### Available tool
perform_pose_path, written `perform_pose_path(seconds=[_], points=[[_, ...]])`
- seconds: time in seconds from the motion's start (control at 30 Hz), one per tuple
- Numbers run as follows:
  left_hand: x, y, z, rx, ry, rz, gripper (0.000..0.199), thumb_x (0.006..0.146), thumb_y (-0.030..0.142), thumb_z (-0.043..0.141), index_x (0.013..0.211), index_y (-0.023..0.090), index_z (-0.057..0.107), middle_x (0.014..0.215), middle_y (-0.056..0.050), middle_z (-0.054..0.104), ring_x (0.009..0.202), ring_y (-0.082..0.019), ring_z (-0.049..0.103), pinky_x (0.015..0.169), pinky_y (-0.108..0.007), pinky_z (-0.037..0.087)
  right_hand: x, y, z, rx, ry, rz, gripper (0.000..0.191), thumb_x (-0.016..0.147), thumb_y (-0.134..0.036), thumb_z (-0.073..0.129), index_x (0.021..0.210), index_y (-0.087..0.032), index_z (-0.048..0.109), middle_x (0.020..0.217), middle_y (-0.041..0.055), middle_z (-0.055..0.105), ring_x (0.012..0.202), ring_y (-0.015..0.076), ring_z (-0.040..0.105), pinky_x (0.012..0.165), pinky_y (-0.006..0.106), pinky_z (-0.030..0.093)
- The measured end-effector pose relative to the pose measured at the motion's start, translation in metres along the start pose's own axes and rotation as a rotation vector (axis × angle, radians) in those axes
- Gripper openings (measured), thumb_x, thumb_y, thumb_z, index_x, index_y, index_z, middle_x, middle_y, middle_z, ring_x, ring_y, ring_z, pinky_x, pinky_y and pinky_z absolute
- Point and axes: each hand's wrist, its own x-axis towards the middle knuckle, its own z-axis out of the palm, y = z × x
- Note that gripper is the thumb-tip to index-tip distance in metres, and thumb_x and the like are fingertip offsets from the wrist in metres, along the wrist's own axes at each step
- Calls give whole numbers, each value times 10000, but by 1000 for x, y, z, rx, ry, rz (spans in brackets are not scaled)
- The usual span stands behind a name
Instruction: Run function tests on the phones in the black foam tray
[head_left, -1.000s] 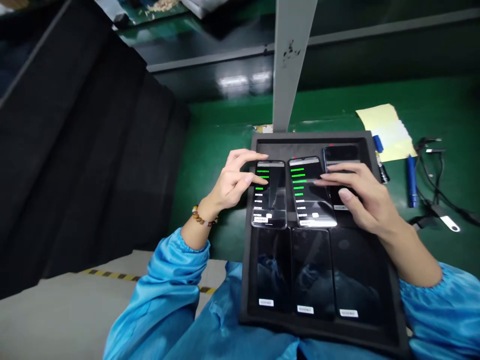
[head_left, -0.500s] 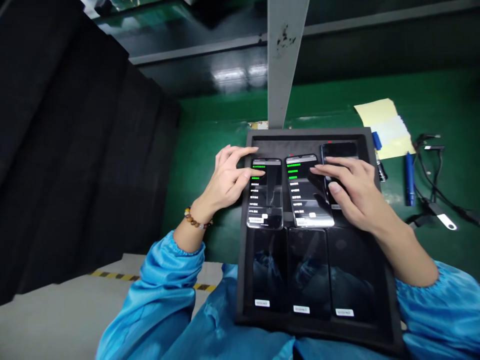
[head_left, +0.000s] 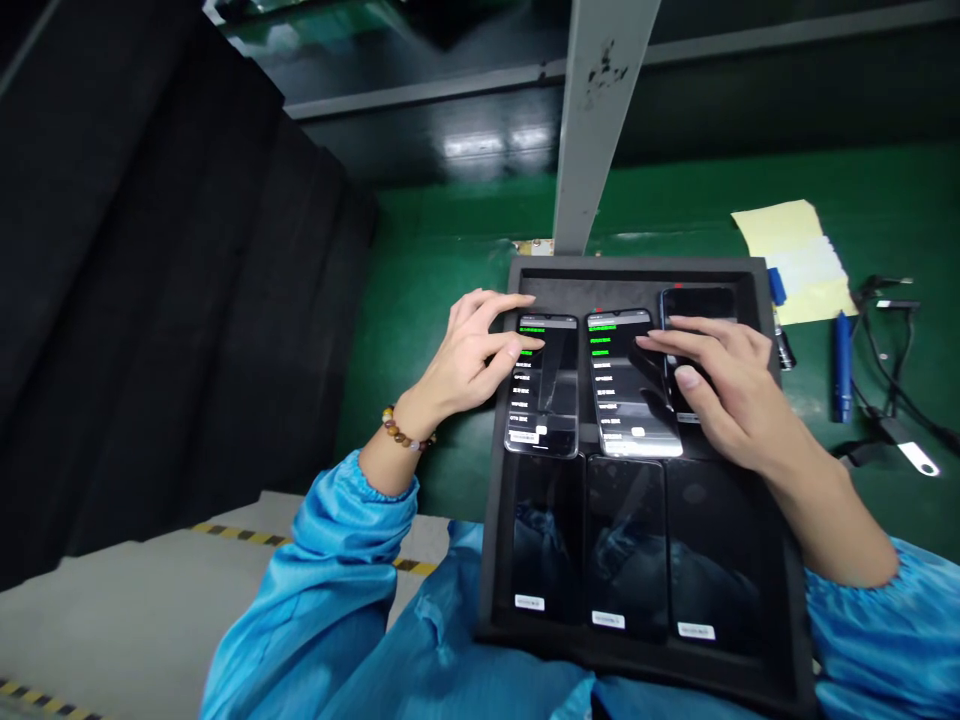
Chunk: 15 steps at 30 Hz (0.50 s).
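A black foam tray (head_left: 499,560) holds several phones in two rows. My left hand (head_left: 480,350), fingers spread, is over the upper left phone (head_left: 551,400), its index fingertip at the lit list with green lines. The upper middle phone (head_left: 630,390) shows a similar list and lies slightly tilted. My right hand (head_left: 724,385) has its fingers apart, index fingertip over the middle phone's screen, and partly covers the dark upper right phone (head_left: 701,302). Three dark phones with white labels fill the lower row, among them the lower left one (head_left: 547,530).
Right of the tray lie a yellow paper (head_left: 791,245), a blue pen (head_left: 842,370), black cables (head_left: 892,350) and a white-ended connector (head_left: 916,458) on the green table (head_left: 450,240). A grey post (head_left: 600,120) stands behind the tray. Black stacks (head_left: 187,300) rise at the left.
The whole view has shifted, so tray and hands appear a little further right. Both hands keep nearly the same places over the phones.
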Motion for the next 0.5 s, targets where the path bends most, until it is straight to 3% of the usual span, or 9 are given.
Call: perform_pose_path(seconds=[0.33,0.5], points=[[1,-2,0,56,20,26,397,1098,456,501,1271,301,823,1601,-86,596,1397,-359,485,1205,-654,405,-2,1,0,3,38,37,427,1135,-416,439,1522,-369,614,1457,87,699,1472,395,568,1209,671,344],[0,-1,0,-54,-26,125,378,1073,513,528,1129,351,866,1575,-43,633,1401,-363,492,1210,-666,415,-2,-1,-3,46,9,-72,347,1123,-394,488,1399,-406,698,1345,38,771,1352,373,660,1169,654,381]])
